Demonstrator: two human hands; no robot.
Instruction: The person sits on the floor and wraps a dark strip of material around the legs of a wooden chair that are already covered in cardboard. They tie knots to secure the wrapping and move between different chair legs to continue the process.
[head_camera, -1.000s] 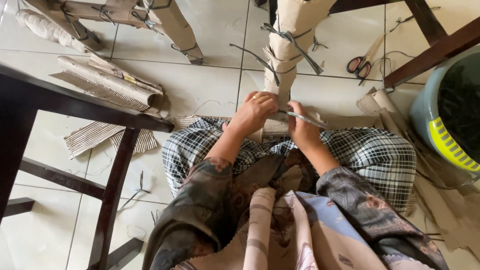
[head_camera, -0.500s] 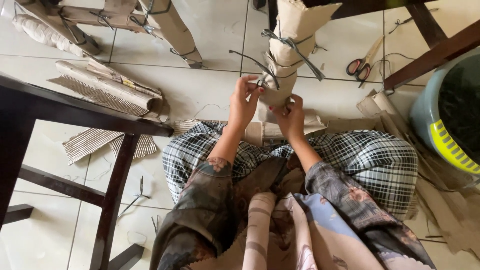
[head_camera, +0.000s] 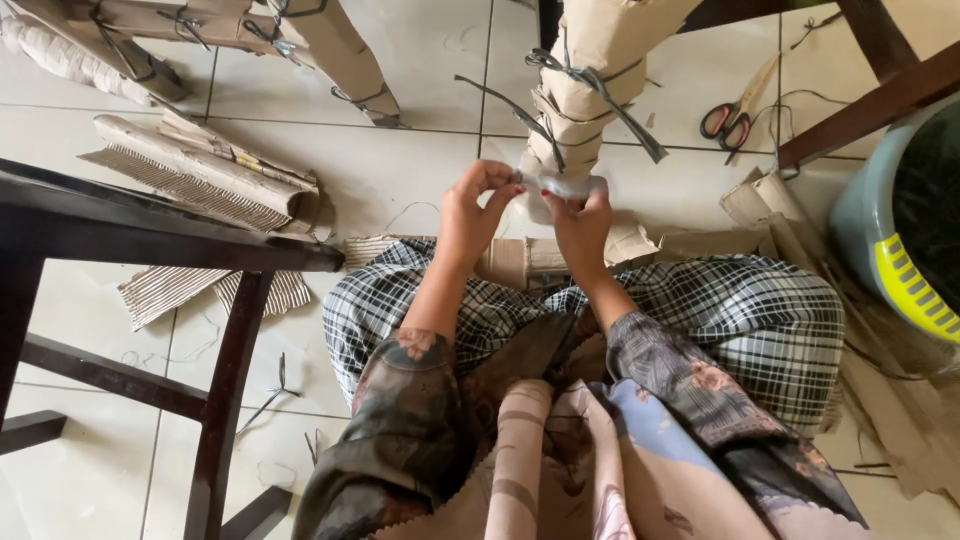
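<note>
From the head camera, both hands meet in front of a furniture leg (head_camera: 585, 95) wrapped in brown cardboard and tied with grey plastic straps. The left hand (head_camera: 470, 215) and right hand (head_camera: 582, 225) each pinch an end of a short pale strip (head_camera: 556, 184) — thin, flat, slightly glossy — stretched between the two grips, with fingertips closed tight on it. The strip sits just below the wrapped leg, close to touching it. Under the hands lies a checked cloth (head_camera: 740, 330) over the lap. Left of the grips, rolled corrugated cardboard (head_camera: 205, 175) rests on the smooth tiled floor (head_camera: 400, 160); up to the right lie red-handled scissors (head_camera: 735, 115) — well apart.
</note>
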